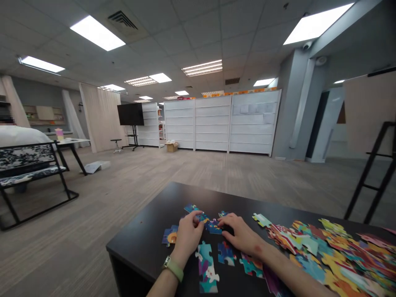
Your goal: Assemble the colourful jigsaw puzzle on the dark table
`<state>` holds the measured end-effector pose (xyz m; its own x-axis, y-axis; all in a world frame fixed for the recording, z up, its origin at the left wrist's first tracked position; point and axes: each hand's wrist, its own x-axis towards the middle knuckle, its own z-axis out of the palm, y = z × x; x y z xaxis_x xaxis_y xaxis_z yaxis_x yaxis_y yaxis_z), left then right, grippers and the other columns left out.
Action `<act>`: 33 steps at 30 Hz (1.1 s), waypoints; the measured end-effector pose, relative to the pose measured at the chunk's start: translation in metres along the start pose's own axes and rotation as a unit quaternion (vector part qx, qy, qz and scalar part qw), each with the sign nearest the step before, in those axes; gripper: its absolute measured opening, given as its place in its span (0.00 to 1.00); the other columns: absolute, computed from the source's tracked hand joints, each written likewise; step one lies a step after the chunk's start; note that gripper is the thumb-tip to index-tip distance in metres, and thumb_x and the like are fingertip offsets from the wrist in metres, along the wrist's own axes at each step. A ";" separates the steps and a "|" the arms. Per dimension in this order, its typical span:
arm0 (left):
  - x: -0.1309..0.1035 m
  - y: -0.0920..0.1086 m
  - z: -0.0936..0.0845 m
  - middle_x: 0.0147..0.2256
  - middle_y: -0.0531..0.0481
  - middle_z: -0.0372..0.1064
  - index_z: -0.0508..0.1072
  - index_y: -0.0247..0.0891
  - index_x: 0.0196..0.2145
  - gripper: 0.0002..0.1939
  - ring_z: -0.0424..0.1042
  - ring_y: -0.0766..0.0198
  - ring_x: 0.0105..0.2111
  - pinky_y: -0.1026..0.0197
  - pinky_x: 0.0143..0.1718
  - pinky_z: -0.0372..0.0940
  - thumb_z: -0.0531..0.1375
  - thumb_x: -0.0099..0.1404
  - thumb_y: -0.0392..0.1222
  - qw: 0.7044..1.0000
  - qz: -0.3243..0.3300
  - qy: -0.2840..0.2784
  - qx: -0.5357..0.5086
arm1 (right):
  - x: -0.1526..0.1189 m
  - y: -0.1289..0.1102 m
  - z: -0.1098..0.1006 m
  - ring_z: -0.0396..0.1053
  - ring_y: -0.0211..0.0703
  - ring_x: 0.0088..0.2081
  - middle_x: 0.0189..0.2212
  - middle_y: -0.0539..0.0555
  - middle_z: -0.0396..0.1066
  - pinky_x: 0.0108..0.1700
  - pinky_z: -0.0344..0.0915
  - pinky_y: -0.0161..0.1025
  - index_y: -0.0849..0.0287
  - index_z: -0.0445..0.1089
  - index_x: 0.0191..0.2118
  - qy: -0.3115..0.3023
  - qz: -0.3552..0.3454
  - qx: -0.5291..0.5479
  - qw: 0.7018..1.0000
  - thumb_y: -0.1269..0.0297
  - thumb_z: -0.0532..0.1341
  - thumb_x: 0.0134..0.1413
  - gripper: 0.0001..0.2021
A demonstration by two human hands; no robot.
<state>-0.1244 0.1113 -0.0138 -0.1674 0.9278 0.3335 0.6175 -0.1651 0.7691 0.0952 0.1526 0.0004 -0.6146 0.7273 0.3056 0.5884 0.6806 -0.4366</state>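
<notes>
My left hand [189, 232], with a green-banded watch [173, 267] on its wrist, pinches a blue and yellow jigsaw puzzle piece [203, 217]. Just right of it, my right hand [239, 234] has its thumb and fingers at the edge of a blue-purple puzzle piece [214, 227]. The two pieces meet between my hands; whether they interlock cannot be made out. An orange and blue piece [170, 235] lies left of my left hand. Nearer me are a teal, purple and white joined strip [207, 268], a dark blue piece [226, 253] and a teal piece [251, 265], partly under my right forearm.
A large heap of mixed puzzle pieces [334, 251] covers the right side of the black table [148, 231]. The table's left edge drops to carpet. Further off are a chair [31, 165] with a seated person, a screen on a stand [130, 114] and white shelving [213, 123].
</notes>
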 end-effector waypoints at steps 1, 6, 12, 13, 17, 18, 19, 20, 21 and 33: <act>0.000 0.000 0.000 0.27 0.53 0.74 0.78 0.39 0.47 0.16 0.74 0.59 0.31 0.61 0.36 0.63 0.60 0.62 0.35 1.000 -0.004 0.001 0.020 | -0.001 0.000 0.000 0.70 0.53 0.51 0.47 0.55 0.77 0.54 0.63 0.51 0.53 0.75 0.43 0.006 0.002 0.000 1.000 0.69 0.60 0.51 0.13; 0.000 0.000 0.000 0.32 0.47 0.76 0.79 0.40 0.48 0.17 0.75 0.53 0.38 0.58 0.40 0.62 0.60 0.62 0.38 0.992 -0.014 -0.008 0.121 | -0.006 0.003 0.001 0.70 0.51 0.47 0.42 0.55 0.77 0.51 0.65 0.47 0.56 0.74 0.41 0.042 0.003 0.004 0.999 0.72 0.60 0.48 0.13; -0.001 0.006 0.002 0.42 0.43 0.77 0.77 0.41 0.50 0.17 0.73 0.49 0.46 0.57 0.45 0.62 0.58 0.64 0.41 0.979 -0.016 -0.010 0.202 | -0.007 0.007 0.002 0.69 0.49 0.47 0.43 0.55 0.77 0.51 0.65 0.44 0.57 0.74 0.41 0.066 -0.021 0.023 0.997 0.74 0.60 0.48 0.14; -0.001 0.007 0.003 0.42 0.44 0.77 0.77 0.41 0.50 0.17 0.73 0.49 0.46 0.57 0.44 0.63 0.59 0.64 0.41 0.977 -0.017 -0.009 0.211 | -0.007 0.007 0.003 0.69 0.49 0.47 0.43 0.55 0.77 0.51 0.65 0.44 0.57 0.74 0.41 0.069 -0.024 0.024 0.997 0.75 0.59 0.48 0.14; 0.000 0.008 0.004 0.42 0.44 0.75 0.78 0.42 0.46 0.14 0.72 0.51 0.46 0.58 0.44 0.63 0.59 0.64 0.41 0.974 -0.008 -0.007 0.228 | -0.007 0.010 0.003 0.69 0.50 0.47 0.42 0.56 0.77 0.52 0.65 0.45 0.58 0.75 0.40 0.078 -0.030 0.022 0.996 0.75 0.60 0.46 0.14; 0.000 0.008 0.004 0.43 0.45 0.75 0.78 0.41 0.44 0.13 0.72 0.51 0.46 0.58 0.44 0.63 0.59 0.63 0.41 0.974 -0.004 -0.006 0.227 | -0.008 0.010 0.003 0.69 0.50 0.48 0.43 0.56 0.77 0.53 0.65 0.45 0.58 0.76 0.40 0.079 -0.030 0.021 0.996 0.75 0.60 0.47 0.14; -0.001 0.008 0.005 0.43 0.45 0.74 0.79 0.41 0.43 0.11 0.72 0.51 0.46 0.59 0.45 0.63 0.60 0.63 0.41 0.974 0.000 -0.006 0.225 | -0.008 0.010 0.002 0.69 0.50 0.48 0.44 0.57 0.76 0.53 0.65 0.45 0.58 0.76 0.41 0.077 -0.031 0.017 0.996 0.75 0.60 0.47 0.14; -0.001 0.008 0.005 0.42 0.45 0.74 0.78 0.41 0.41 0.10 0.72 0.52 0.46 0.59 0.45 0.63 0.60 0.63 0.40 0.975 0.005 -0.006 0.221 | -0.008 0.010 0.002 0.69 0.51 0.49 0.45 0.57 0.76 0.54 0.64 0.46 0.58 0.77 0.41 0.072 -0.033 0.012 0.997 0.75 0.60 0.48 0.15; -0.001 0.008 0.005 0.42 0.46 0.74 0.78 0.41 0.40 0.09 0.73 0.53 0.45 0.59 0.45 0.63 0.60 0.63 0.40 0.976 0.010 -0.007 0.216 | -0.009 0.009 0.001 0.68 0.51 0.51 0.47 0.57 0.76 0.55 0.64 0.46 0.57 0.78 0.42 0.063 -0.036 0.005 0.997 0.74 0.59 0.49 0.15; -0.001 -0.006 -0.007 0.42 0.47 0.75 0.76 0.40 0.42 0.23 0.73 0.60 0.45 0.58 0.49 0.65 0.48 0.61 0.21 0.993 0.082 0.020 0.087 | -0.007 -0.018 -0.010 0.67 0.53 0.51 0.45 0.55 0.77 0.50 0.62 0.47 0.56 0.74 0.39 -0.006 -0.033 -0.103 0.994 0.68 0.59 0.58 0.07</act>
<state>-0.1328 0.1095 -0.0149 -0.0821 0.8787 0.4703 0.7618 -0.2489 0.5980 0.0940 0.1357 0.0142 -0.6617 0.6796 0.3167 0.6402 0.7320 -0.2333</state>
